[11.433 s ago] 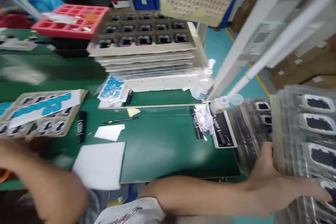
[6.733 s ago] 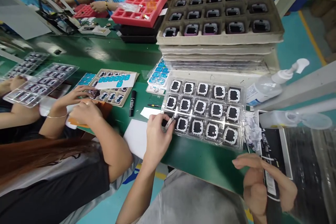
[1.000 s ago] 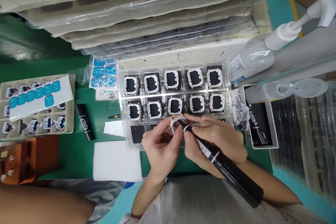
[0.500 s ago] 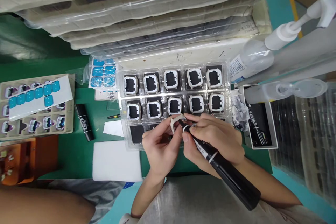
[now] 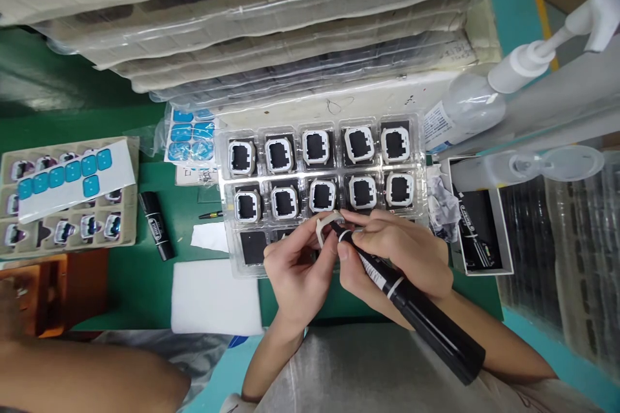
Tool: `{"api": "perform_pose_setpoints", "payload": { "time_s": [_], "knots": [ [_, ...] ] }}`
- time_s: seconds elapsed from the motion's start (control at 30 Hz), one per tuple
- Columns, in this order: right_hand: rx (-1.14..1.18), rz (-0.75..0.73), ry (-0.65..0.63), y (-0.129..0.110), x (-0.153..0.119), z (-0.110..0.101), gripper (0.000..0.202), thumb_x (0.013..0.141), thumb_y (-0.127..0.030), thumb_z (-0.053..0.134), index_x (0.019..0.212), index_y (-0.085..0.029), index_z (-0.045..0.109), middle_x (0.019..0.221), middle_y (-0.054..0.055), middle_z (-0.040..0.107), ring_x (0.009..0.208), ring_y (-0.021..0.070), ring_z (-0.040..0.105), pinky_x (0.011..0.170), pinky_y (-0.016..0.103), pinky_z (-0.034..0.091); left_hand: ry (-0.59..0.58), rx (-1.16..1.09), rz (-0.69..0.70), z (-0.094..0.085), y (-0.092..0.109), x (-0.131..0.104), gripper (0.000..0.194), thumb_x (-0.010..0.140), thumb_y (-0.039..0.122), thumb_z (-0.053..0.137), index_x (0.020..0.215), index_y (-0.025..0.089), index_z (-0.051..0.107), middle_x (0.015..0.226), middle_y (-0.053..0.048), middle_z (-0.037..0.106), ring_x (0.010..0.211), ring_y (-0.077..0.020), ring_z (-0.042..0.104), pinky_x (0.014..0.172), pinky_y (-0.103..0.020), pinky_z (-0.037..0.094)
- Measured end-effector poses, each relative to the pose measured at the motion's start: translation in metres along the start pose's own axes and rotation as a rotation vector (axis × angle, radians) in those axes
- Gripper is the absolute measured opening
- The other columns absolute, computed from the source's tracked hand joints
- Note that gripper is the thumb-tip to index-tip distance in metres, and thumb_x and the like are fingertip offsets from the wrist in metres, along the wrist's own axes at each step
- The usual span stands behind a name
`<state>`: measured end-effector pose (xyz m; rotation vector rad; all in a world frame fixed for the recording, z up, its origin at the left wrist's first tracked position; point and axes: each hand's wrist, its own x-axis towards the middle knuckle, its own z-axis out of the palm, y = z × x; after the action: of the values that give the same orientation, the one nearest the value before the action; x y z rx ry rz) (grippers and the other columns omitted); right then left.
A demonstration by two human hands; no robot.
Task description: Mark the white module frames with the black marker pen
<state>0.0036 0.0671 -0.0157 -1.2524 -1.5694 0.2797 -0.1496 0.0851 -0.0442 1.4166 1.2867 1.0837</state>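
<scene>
Between the thumb and fingers of my left hand (image 5: 303, 264) is a small pale watch case frame (image 5: 323, 224), tilted on its side. My right hand (image 5: 394, 258) grips a thick black marker pen (image 5: 416, 306) with a white label. The marker's tip points into the frame and appears to touch its inner side; fingers partly hide the contact. Beneath both hands lies a clear plastic tray (image 5: 225, 216). Its two far rows hold several white watch case frames (image 5: 317, 146) on black pads, and my hands cover much of its near row.
Left of the tray are a white foam sheet (image 5: 216, 297), another black marker (image 5: 156, 226) and a beige tray (image 5: 128, 206) under a blue sticker sheet (image 5: 72, 171). At right stand a pump bottle (image 5: 477, 103) and an open box (image 5: 506, 258). A co-worker's arm (image 5: 97, 371) reaches in at lower left.
The co-worker's arm has come further in at lower left. My hands, the frame and the marker have shifted only very slightly right.
</scene>
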Motion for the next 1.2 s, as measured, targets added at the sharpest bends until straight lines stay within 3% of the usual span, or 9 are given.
{"api": "perform_pose_setpoints", "payload": {
  "time_s": [0.17,0.33,0.47,0.6,0.73,0.97,1.2],
  "knots": [
    [-0.004,0.026,0.04,-0.0004,-0.0024,0.0007,0.025,0.093,-0.006,0.077,0.092,-0.024,0.061,0.077,-0.004,0.073,0.091,0.0186,0.083,0.085,0.03,0.074,0.006,0.009,-0.008,0.0006,-0.0011,-0.0002,0.021,0.088,0.022,0.086,0.109,0.022,0.089,0.078,0.0,0.079,0.064,-0.0127,0.066,0.063,-0.02,0.056],
    [-0.074,0.066,-0.116,0.0015,-0.004,-0.0022,0.025,0.094,-0.004,0.076,0.091,-0.024,0.061,0.079,-0.005,0.075,0.092,0.0163,0.083,0.09,0.027,0.073,0.016,0.003,-0.02,0.0006,-0.0007,-0.0005,0.021,0.088,0.023,0.086,0.108,0.021,0.09,0.078,-0.001,0.079,0.063,-0.0132,0.066,0.062,-0.021,0.057],
    [-0.028,-0.015,0.047,0.0007,-0.0029,-0.0002,0.022,0.093,-0.005,0.076,0.096,-0.023,0.062,0.075,-0.004,0.073,0.095,0.0196,0.084,0.087,0.028,0.075,0.014,0.014,-0.022,0.0003,-0.0003,-0.0005,0.022,0.088,0.023,0.085,0.109,0.02,0.089,0.08,-0.001,0.081,0.064,-0.0139,0.068,0.063,-0.021,0.058],
    [-0.026,0.032,-0.033,-0.0008,-0.0027,0.0003,0.024,0.093,-0.004,0.076,0.1,-0.023,0.063,0.078,-0.003,0.075,0.091,0.0183,0.083,0.09,0.028,0.074,0.011,0.011,-0.014,0.0004,-0.001,-0.0008,0.02,0.09,0.026,0.084,0.109,0.019,0.089,0.081,-0.002,0.081,0.064,-0.014,0.068,0.063,-0.022,0.058],
    [-0.021,-0.006,0.062,-0.0005,-0.0041,0.003,0.022,0.094,-0.005,0.074,0.097,-0.023,0.062,0.074,-0.004,0.071,0.095,0.02,0.084,0.088,0.029,0.075,-0.004,-0.008,-0.022,0.0002,-0.0016,-0.0013,0.02,0.09,0.022,0.084,0.109,0.021,0.088,0.082,-0.001,0.081,0.065,-0.0132,0.068,0.065,-0.021,0.057],
    [0.022,-0.011,0.068,-0.0032,-0.0017,0.0037,0.023,0.092,-0.004,0.076,0.101,-0.023,0.065,0.074,-0.004,0.071,0.086,0.019,0.082,0.094,0.032,0.076,0.01,-0.038,-0.07,0.0011,0.0001,-0.0013,0.019,0.09,0.028,0.084,0.106,0.018,0.088,0.08,-0.003,0.081,0.067,-0.0155,0.07,0.065,-0.023,0.059],
    [0.017,-0.017,0.073,-0.0022,-0.0017,0.0043,0.022,0.094,-0.006,0.075,0.103,-0.024,0.065,0.072,-0.005,0.069,0.08,0.0182,0.08,0.09,0.034,0.076,-0.006,-0.108,-0.07,0.0014,0.0002,-0.0003,0.017,0.091,0.024,0.084,0.108,0.021,0.087,0.082,-0.001,0.081,0.067,-0.0127,0.07,0.066,-0.019,0.057]
  ]
}}
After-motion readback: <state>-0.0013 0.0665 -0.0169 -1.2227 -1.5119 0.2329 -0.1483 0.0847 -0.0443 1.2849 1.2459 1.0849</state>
